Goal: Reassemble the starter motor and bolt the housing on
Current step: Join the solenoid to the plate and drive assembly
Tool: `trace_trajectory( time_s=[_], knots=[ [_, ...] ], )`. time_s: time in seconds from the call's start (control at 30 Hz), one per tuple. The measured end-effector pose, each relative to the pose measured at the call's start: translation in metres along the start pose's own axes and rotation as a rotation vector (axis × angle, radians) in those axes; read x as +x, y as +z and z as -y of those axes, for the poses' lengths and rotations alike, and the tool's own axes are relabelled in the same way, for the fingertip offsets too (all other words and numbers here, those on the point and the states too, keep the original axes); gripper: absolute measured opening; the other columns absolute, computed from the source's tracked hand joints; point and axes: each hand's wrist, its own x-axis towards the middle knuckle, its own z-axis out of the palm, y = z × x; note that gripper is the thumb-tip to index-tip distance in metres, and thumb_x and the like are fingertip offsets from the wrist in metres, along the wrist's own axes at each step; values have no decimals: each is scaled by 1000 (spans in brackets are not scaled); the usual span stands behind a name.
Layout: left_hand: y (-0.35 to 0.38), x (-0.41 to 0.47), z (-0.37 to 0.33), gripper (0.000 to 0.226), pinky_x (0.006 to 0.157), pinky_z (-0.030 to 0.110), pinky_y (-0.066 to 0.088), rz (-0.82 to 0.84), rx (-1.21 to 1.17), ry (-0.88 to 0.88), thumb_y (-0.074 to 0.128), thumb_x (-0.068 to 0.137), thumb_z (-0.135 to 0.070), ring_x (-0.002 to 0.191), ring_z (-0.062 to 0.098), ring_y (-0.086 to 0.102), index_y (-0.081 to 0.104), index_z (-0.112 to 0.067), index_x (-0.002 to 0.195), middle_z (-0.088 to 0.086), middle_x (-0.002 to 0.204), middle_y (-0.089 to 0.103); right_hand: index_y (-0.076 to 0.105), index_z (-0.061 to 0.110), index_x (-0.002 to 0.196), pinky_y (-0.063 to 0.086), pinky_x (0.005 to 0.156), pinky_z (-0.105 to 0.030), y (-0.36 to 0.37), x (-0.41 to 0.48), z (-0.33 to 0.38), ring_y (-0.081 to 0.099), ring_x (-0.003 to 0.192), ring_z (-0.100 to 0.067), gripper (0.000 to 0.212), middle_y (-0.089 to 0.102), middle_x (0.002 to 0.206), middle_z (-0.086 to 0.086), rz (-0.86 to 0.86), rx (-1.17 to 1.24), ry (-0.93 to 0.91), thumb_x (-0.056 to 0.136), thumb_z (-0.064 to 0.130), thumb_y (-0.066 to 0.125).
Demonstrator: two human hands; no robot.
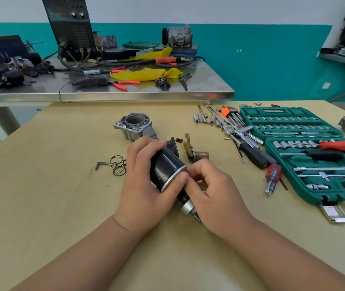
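Note:
My left hand (pixel 144 185) grips the black starter motor body (pixel 166 168), which lies tilted over the wooden table with its silver-rimmed end toward me. My right hand (pixel 211 192) curls around the shaft end, fingertips pinching at the silver rim; the grey pinion end (pixel 188 207) pokes out below the palm. The aluminium housing (pixel 134 127) stands apart on the table behind the hands. A brown fork lever with a copper plunger (pixel 196 154) lies just right of the motor. Springs and a bent hex key (pixel 115 164) lie to the left.
An open green socket set (pixel 314 156) fills the right side, with loose sockets, hex keys, a ratchet and screwdrivers (pixel 273 178) beside it. A steel bench (pixel 125 93) with a welder, pliers and yellow rags stands behind the wooden table (pixel 52 196).

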Motion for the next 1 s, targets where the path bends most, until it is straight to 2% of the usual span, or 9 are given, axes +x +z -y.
trace_trajectory(
  time_s=[0.13, 0.27, 0.37, 0.47, 0.53, 0.6, 0.7, 0.87, 1.0],
  knots=[
    [-9, 0, -4, 53, 97, 16, 38, 83, -48, -74, 69, 71, -42, 120, 6, 42, 52, -28, 120, -4, 119, 39, 59, 23, 86, 51, 57, -29, 3, -4, 0, 64, 67, -6, 12, 64, 76, 10, -17, 8, -43, 86, 35, 55],
    [-18, -9, -11, 27, 102, 15, 34, 63, -158, -231, 56, 79, -40, 129, 4, 39, 57, -42, 106, -13, 126, 42, 60, 22, 86, 46, 61, -16, 3, -4, 1, 58, 75, -5, 9, 61, 78, 14, 13, -59, -115, 87, 30, 55],
    [-22, -9, -10, 32, 96, 23, 43, -45, -313, -535, 61, 68, -45, 119, 1, 53, 61, -48, 100, -27, 120, 56, 60, 24, 87, 41, 60, -11, 2, -2, 1, 55, 75, -3, 5, 59, 77, 16, 21, -100, -145, 87, 27, 56],
    [-19, -8, -4, 58, 85, 36, 49, -109, -635, -850, 74, 52, -40, 100, 15, 67, 61, -34, 108, -7, 112, 68, 62, 25, 88, 43, 58, -17, 0, 1, 0, 57, 72, -7, 3, 61, 78, 16, 32, -64, -109, 89, 22, 60],
    [-16, -8, -5, 52, 74, 34, 50, -140, -712, -942, 76, 49, -38, 81, 16, 68, 63, -21, 97, 3, 97, 70, 62, 28, 88, 44, 57, -21, -2, 2, -1, 57, 70, -10, 8, 61, 79, 16, 40, -51, -99, 89, 20, 62],
    [-14, -9, -6, 38, 69, 36, 47, -166, -703, -982, 75, 51, -40, 71, 17, 63, 60, -19, 80, 6, 86, 65, 63, 28, 87, 43, 59, -16, -2, 2, 0, 57, 74, -6, 6, 61, 79, 18, 30, -67, -111, 87, 23, 61],
    [-13, -9, -8, 27, 73, 41, 40, -212, -691, -1011, 73, 54, -42, 74, 20, 55, 55, -25, 62, 7, 84, 60, 64, 25, 87, 38, 64, -6, 0, 0, 0, 56, 79, 1, 5, 60, 80, 20, 12, -98, -128, 84, 25, 60],
    [-14, -10, -10, 23, 74, 41, 40, -219, -633, -976, 69, 53, -44, 76, 20, 57, 55, -26, 60, 3, 85, 64, 59, 36, 78, 37, 62, -8, 0, -2, -2, 55, 78, -3, 7, 59, 83, 19, 24, -118, -100, 82, 31, 60],
    [-14, -11, -8, 21, 69, 38, 43, -203, -604, -951, 69, 54, -43, 75, 17, 60, 55, -28, 61, 1, 85, 69, 62, 28, 80, 38, 65, -12, -1, -2, -3, 56, 80, -9, 15, 58, 84, 13, 54, -128, -162, 86, 36, 50]
  ],
)
